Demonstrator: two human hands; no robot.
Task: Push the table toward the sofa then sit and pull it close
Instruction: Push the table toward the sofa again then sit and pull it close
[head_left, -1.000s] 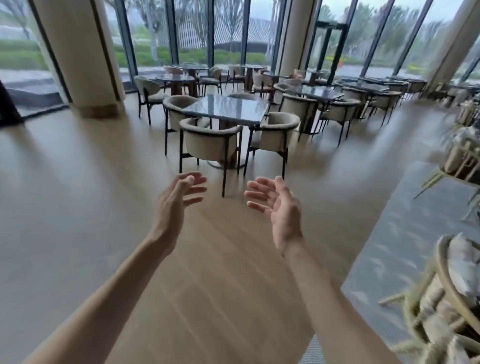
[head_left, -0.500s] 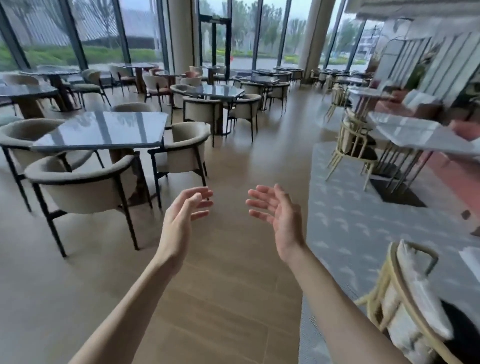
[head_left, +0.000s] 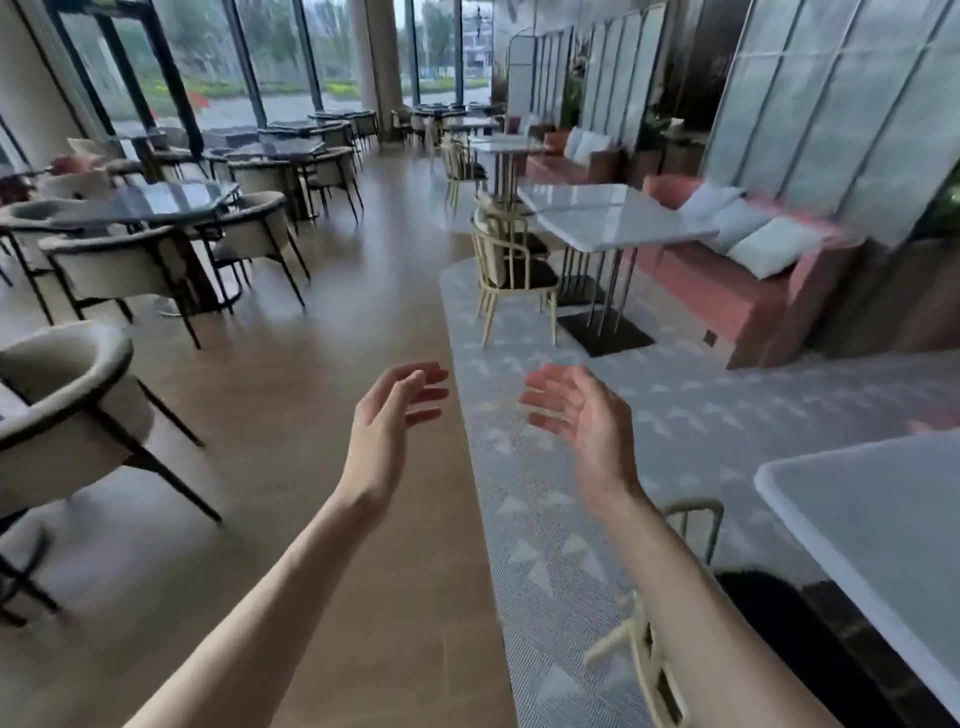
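A white marble-topped table (head_left: 608, 215) on thin metal legs stands ahead to the right, beside a long pink sofa (head_left: 727, 291) with pale cushions. My left hand (head_left: 392, 410) and my right hand (head_left: 582, 415) are raised in front of me, palms facing each other, fingers relaxed, holding nothing. Both are well short of that table. Another white table top (head_left: 878, 525) fills the lower right corner, close to my right arm.
A cream cane chair (head_left: 506, 270) stands at the near side of the marble table. Another cane chair (head_left: 670, 613) is under my right arm. Dark tables with beige armchairs (head_left: 124, 265) fill the left. A patterned grey carpet (head_left: 561, 519) borders the wooden floor.
The view has swung to the right: the dark tables slid left, and the pink sofa with its white table came into view. My hands kept the same raised, empty pose.
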